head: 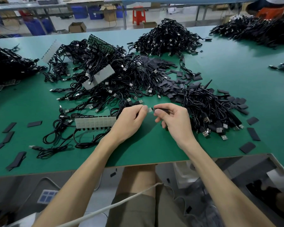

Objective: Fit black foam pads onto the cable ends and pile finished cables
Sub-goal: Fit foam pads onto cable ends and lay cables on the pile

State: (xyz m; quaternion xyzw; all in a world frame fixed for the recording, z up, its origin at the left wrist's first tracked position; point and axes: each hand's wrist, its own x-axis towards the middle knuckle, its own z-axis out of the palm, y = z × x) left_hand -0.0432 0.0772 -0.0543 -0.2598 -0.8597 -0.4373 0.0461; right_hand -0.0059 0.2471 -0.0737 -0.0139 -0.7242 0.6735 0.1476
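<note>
My left hand (132, 117) pinches the small pale end of a cable (150, 109) between thumb and fingers. Facing it, my right hand (172, 117) pinches a black foam pad (161, 109) whose tip meets that cable end just above the green table (147, 148). Just right of my right hand lies a pile of black cables (208, 110) with foam-wrapped ends. A big tangle of loose black cables (108, 79) spreads behind my left hand. Loose black foam pads (174, 89) are heaped between the two.
A strip of pale grey squares (95, 122) with cables attached lies left of my left hand. Single foam pads (17, 160) dot the table's left and right edges. More cable heaps (167, 38) sit farther back. The table's front edge (138, 166) is near my forearms.
</note>
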